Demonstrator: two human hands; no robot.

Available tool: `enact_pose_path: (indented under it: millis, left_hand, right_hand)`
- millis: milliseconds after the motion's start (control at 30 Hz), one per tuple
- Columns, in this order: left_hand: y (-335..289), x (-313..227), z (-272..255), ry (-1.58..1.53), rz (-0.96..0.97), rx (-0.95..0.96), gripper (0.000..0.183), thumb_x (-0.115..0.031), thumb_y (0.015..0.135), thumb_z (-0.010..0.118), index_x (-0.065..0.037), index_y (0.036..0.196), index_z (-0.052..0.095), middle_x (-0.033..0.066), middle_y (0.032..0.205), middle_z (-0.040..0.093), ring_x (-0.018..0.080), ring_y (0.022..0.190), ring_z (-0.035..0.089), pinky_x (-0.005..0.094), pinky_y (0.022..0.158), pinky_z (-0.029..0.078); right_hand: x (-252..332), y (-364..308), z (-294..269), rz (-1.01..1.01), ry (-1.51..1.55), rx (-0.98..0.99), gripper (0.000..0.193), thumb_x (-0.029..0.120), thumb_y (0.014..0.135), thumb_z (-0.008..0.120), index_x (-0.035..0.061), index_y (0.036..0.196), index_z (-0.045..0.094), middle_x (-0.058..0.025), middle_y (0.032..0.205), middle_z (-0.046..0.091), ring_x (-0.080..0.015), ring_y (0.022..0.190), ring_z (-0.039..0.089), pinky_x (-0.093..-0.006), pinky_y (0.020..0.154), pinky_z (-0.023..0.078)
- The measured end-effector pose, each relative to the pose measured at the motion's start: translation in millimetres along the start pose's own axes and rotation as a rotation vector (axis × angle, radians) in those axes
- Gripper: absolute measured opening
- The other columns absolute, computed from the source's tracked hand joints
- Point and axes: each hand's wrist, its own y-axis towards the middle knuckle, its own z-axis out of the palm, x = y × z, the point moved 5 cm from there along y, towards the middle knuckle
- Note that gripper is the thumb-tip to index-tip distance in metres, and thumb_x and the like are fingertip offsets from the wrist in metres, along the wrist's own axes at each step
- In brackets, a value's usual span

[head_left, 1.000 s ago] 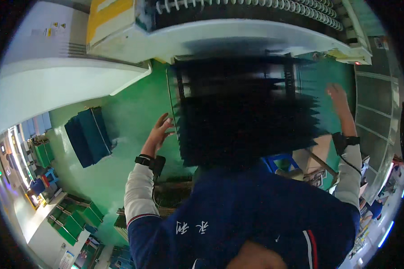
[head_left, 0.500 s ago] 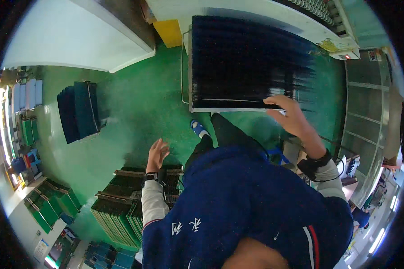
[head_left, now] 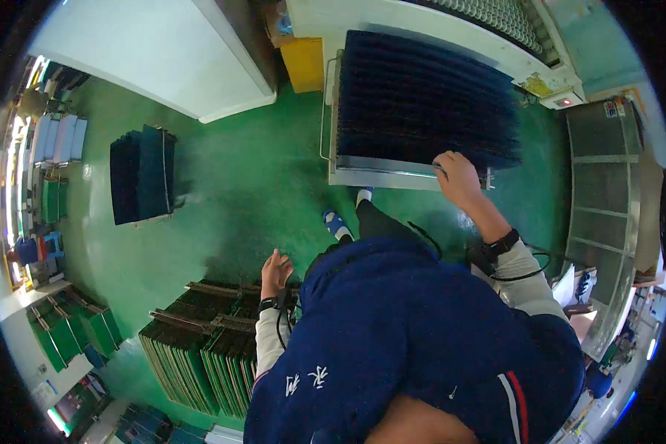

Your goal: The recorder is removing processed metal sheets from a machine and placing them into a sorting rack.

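A metal rack packed with upright dark panels stands in front of me. My right hand is at its near edge, toward the right end, with fingers curled over the edge. Part of that grip is hidden by the hand itself. My left hand hangs in the air at my left side, fingers loosely apart and holding nothing. Just below it stands a stack of green-edged panels with wooden-looking bars across the top.
A smaller rack of dark panels stands on the green floor to the left. Behind the large rack is a white machine beside a yellow box. A metal-framed mesh panel runs along the right.
The view has shifted, and the large rack now appears slightly turned. My right hand's fingers have drawn closer together at its near edge. My left hand still hangs free.
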Motion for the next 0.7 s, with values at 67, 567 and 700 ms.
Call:
enact_pose_path:
  millis: [67,567,700]
  left_hand:
    - [2,-5,7,-0.015,0.034,0.020,0.045,-0.037,0.080,0.061,-0.005,0.108,0.047,0.0070,0.092,0.056,0.0189,0.076,0.057,0.0292,0.059,0.049]
    - [14,30,-21,0.084,-0.012,-0.064,0.043,-0.039,0.077,0.063,-0.004,0.099,0.051,0.0066,0.083,0.057,0.0177,0.065,0.057,0.0296,0.051,0.048]
    - [42,31,-10,-0.039,0.049,0.002,0.040,-0.039,0.078,0.062,-0.005,0.096,0.052,0.0057,0.081,0.057,0.0161,0.063,0.056,0.0283,0.049,0.047]
  right_hand:
    - [-12,1,17,0.031,0.013,0.013,0.012,0.016,0.076,0.056,0.0048,0.080,0.054,-0.0127,0.081,0.056,-0.0312,0.081,0.053,-0.0422,0.067,0.043]
    - [27,-5,-198,-0.064,0.016,-0.389,0.018,0.011,0.070,0.065,-0.0007,0.077,0.053,-0.0148,0.066,0.051,-0.0276,0.061,0.053,-0.0356,0.055,0.040]
    - [-41,-10,-258,0.248,0.745,-0.407,0.020,0.010,0.078,0.061,-0.0028,0.093,0.060,-0.0046,0.087,0.062,-0.0133,0.079,0.055,-0.0260,0.073,0.042]
